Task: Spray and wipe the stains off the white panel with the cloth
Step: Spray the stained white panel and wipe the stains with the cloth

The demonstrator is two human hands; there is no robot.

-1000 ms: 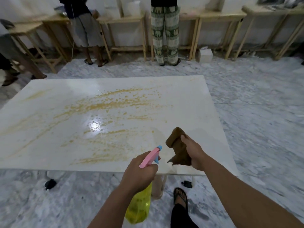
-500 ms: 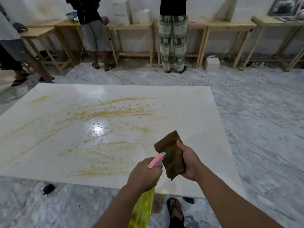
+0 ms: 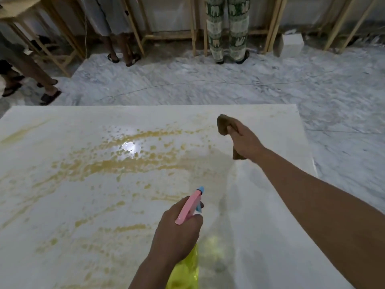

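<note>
Far L, top: legs of a bystander in dark sandals [image 3: 49,97] beside light wooden table frames [image 3: 64,38]. A second person in grey shorts [image 3: 108,15] stands just R of them, feet in sandals on the grey-veined marble floor [image 3: 187,84]. A thin cable [image 3: 166,85] trails across that floor.

Filling most of the view from the L edge: the large white rectangular panel [image 3: 270,205], glossy, w/ a bright light reflection [image 3: 128,147] near its middle. Yellow-brown stains [image 3: 125,163] run in streaks and speckles over its L and centre parts; the R strip looks cleaner.

Lower centre: L hand [image 3: 177,232], fingers curled around the neck of a spray bottle w/ pink-and-blue trigger head and clear yellow body [image 3: 185,270]. Nozzle points away from the person, over the panel; bottle is held above the surface, not resting on it.

Top centre-R: third person in green-and-white elephant-print trousers [image 3: 228,28] at the far tables.

R: R hand [image 3: 242,140] clutches a bunched brown cloth [image 3: 224,124], w/ cloth sticking out both above and below the fist. Held over the panel's far-R part; can't tell whether it touches the surface. Beyond, a white box [image 3: 291,43] sits on the floor by the table legs.
</note>
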